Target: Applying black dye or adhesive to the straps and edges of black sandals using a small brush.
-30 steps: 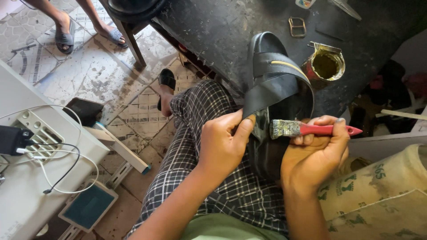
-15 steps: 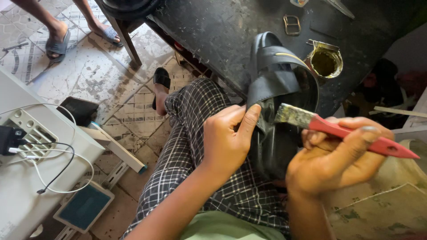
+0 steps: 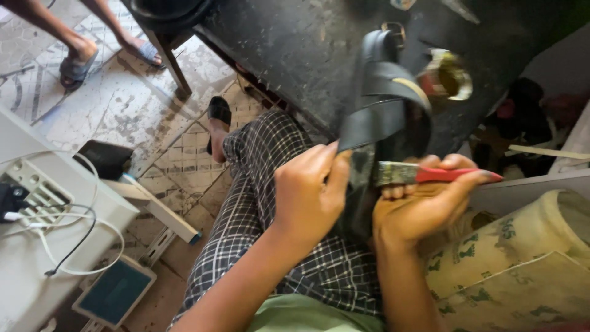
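At the bottom of the frame a green shirt hem and checked trousers fill the nearest ground, the person's lap under both forearms. Just above, centre frame, the left hand has its fingers curled together and its thumb pressed against the lower edge of a black sandal, pinching the strap end; the right hand is closed around the red handle of a small brush, fingers wrapped tight and the thumb laid along the top. The brush lies almost level, its long axis running left to right, with the metal ferrule and bristles pointing left and touching the sandal near the left thumb, the red tip pointing toward the right edge. The sandal stands on end between the hands, its long axis near vertical, leaning slightly right, the far end up toward the top of the frame. As a judgement, the coating of the strap joint looks under way: the brush is on the surface, but how much is already covered cannot be told from the dark, blurred material. Beyond the sandal, upper right, an open tin sits on a dark worktable. At upper left, another person's sandalled feet stand on the patterned tiled floor.
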